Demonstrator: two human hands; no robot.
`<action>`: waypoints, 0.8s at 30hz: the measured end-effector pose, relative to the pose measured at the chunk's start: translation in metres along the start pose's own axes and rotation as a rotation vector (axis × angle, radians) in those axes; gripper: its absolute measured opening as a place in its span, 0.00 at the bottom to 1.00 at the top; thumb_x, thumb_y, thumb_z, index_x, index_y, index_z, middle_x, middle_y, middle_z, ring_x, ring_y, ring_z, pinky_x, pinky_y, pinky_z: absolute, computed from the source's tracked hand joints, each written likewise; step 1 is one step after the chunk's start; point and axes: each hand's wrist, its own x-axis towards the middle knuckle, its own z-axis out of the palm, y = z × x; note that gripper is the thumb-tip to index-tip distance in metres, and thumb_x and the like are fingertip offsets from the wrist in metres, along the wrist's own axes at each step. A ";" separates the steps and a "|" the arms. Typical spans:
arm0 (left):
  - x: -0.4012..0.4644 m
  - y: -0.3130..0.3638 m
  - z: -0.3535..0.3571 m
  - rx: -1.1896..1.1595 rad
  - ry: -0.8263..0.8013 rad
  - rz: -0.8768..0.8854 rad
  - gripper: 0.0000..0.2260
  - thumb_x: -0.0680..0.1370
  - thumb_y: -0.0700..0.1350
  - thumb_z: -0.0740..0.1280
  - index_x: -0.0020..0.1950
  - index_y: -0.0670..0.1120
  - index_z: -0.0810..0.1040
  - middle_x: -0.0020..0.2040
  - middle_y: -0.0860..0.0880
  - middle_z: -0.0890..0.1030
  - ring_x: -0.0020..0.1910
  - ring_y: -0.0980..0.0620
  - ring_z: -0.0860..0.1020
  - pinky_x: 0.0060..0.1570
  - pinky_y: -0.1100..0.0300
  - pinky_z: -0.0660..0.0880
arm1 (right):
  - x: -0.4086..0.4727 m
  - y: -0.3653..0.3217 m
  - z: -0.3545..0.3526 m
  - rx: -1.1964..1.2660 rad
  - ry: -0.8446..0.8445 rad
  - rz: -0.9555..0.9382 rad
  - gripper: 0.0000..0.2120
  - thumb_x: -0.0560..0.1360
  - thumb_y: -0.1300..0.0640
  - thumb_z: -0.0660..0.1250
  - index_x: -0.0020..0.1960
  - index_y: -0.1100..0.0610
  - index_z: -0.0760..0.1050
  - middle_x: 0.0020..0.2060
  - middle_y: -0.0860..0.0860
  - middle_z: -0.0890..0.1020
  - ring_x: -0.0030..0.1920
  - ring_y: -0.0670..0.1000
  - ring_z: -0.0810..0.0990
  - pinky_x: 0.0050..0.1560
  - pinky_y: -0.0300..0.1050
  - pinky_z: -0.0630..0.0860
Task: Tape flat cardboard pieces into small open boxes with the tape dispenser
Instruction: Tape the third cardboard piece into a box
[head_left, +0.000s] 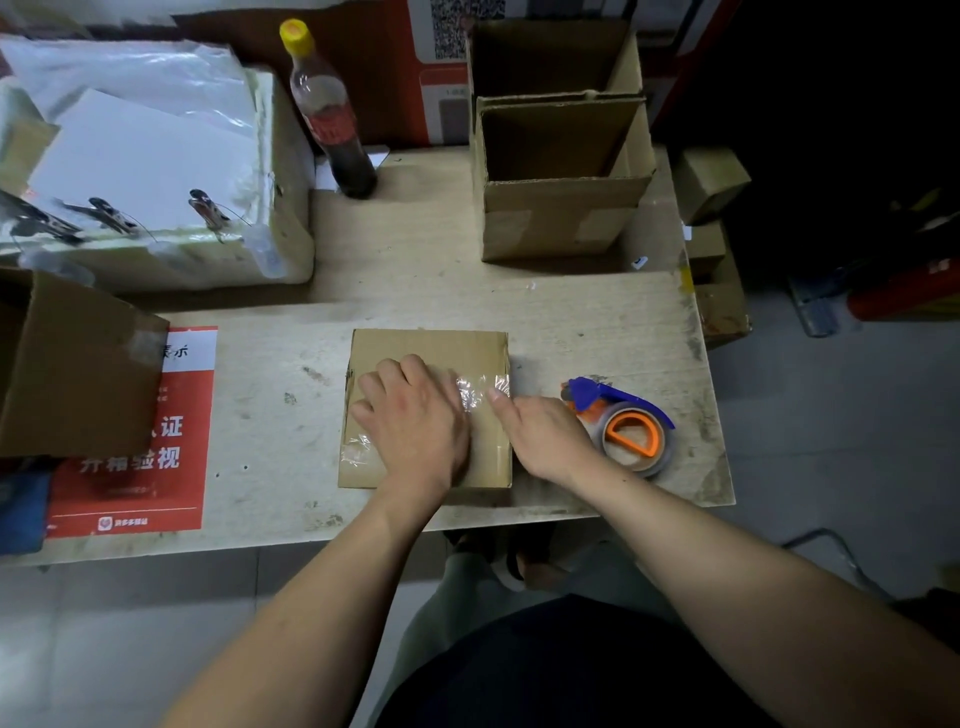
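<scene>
A small brown cardboard box (431, 353) lies bottom-up near the table's front edge, with a strip of clear tape (480, 389) across its middle. My left hand (415, 421) lies flat on the box, fingers spread, pressing the tape down. My right hand (540, 431) touches the tape at the box's right edge with a fingertip; its other fingers are loosely curled and hold nothing. The blue and orange tape dispenser (628, 426) lies on the table just right of my right hand, apart from it.
Two open cardboard boxes (561, 208) stand at the back right. A dark bottle with a yellow cap (332, 119) stands behind the middle. A white foam box (156, 171) with clips sits back left, a brown carton (72, 364) and red leaflet (145, 441) front left.
</scene>
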 end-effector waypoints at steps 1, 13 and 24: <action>-0.002 0.003 -0.003 0.019 -0.030 0.010 0.22 0.79 0.63 0.62 0.46 0.44 0.72 0.45 0.42 0.74 0.48 0.40 0.71 0.42 0.47 0.64 | 0.000 0.004 0.001 0.112 0.011 -0.012 0.29 0.84 0.36 0.52 0.34 0.55 0.67 0.30 0.51 0.74 0.34 0.53 0.73 0.39 0.50 0.70; 0.000 -0.004 0.000 -0.086 -0.084 0.033 0.20 0.79 0.62 0.65 0.51 0.44 0.74 0.49 0.43 0.75 0.50 0.40 0.71 0.46 0.46 0.65 | 0.030 0.004 -0.011 0.379 0.001 -0.007 0.25 0.81 0.39 0.64 0.38 0.60 0.72 0.31 0.54 0.74 0.34 0.51 0.72 0.37 0.50 0.68; -0.006 -0.015 -0.004 -0.109 -0.145 0.079 0.29 0.76 0.70 0.61 0.56 0.45 0.76 0.51 0.43 0.74 0.51 0.40 0.70 0.49 0.46 0.65 | 0.024 -0.001 -0.024 0.226 -0.182 0.035 0.25 0.82 0.37 0.62 0.36 0.55 0.71 0.24 0.50 0.72 0.23 0.47 0.70 0.32 0.43 0.66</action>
